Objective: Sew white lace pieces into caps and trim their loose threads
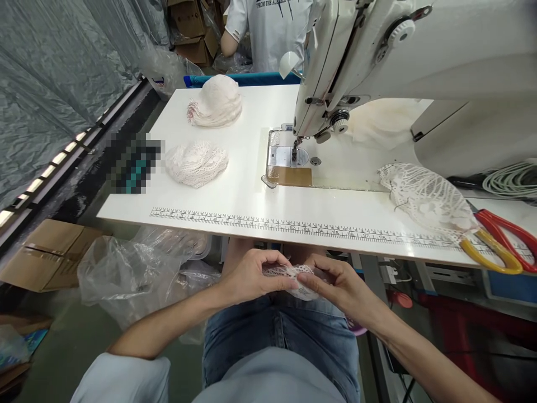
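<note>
Over my lap, below the table's front edge, both hands pinch one piece of white lace fabric [308,290]. My left hand [255,274] grips its left side, thumb on top. From the right, my right hand [342,285] presses its thumb onto the lace, fingers curled behind. Part of the lace is hidden by my fingers. On the sewing table [243,196] lie a lace bundle [197,163] and, behind it, a pale fabric bundle [218,101]. Another lace piece [428,196] is spread at the right, touching the scissors [499,240] with red and yellow handles.
The sewing machine [377,61] stands over the table's right half, its needle above the metal plate [287,155]. A printed ruler [268,224] runs along the front edge. Clear plastic bags [126,274] and a cardboard box [50,252] lie lower left. Across the table is another person [272,39].
</note>
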`<state>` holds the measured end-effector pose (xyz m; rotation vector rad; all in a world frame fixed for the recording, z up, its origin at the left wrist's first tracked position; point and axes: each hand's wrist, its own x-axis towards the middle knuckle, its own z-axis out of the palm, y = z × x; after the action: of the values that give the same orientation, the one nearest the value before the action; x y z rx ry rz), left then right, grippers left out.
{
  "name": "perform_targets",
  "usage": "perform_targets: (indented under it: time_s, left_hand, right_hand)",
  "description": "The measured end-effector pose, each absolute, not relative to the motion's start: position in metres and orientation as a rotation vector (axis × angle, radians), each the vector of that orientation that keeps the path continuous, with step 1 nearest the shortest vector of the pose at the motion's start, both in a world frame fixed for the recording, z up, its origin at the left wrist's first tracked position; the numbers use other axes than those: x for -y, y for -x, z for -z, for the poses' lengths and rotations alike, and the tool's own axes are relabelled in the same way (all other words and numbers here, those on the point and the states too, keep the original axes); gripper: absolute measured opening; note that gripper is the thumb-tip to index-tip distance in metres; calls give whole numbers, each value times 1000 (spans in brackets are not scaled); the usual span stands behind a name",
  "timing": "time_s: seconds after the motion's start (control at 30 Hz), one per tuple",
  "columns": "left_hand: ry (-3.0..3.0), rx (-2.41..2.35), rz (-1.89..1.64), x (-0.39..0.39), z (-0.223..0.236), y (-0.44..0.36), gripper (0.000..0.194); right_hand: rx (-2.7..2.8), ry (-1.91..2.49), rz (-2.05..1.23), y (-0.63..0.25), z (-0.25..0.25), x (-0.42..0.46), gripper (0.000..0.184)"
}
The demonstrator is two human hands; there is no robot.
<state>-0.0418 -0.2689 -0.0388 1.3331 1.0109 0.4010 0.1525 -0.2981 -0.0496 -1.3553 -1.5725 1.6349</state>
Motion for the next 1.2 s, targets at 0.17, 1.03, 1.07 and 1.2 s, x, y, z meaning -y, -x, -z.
perform_targets:
  time_s: [0.17, 1.03, 1.07, 1.2]
  left_hand:
    - [-1389, -1038, -428, 269, 43, 43, 27]
    - [-2155, -947, 45, 43, 0, -8, 28]
    - [-2148, -939, 58, 42, -1, -8, 28]
    - [-2119, -960, 114, 39, -3, -10, 26]
  right_hand:
    - [1497, 1334, -1645, -149, 50, 298, 35]
    - [2341, 1382, -240, -181, 29, 166, 21]
    - [2387, 1289, -136, -182, 31, 163, 21]
    - [2497, 1087, 247, -183, 46, 150, 22]
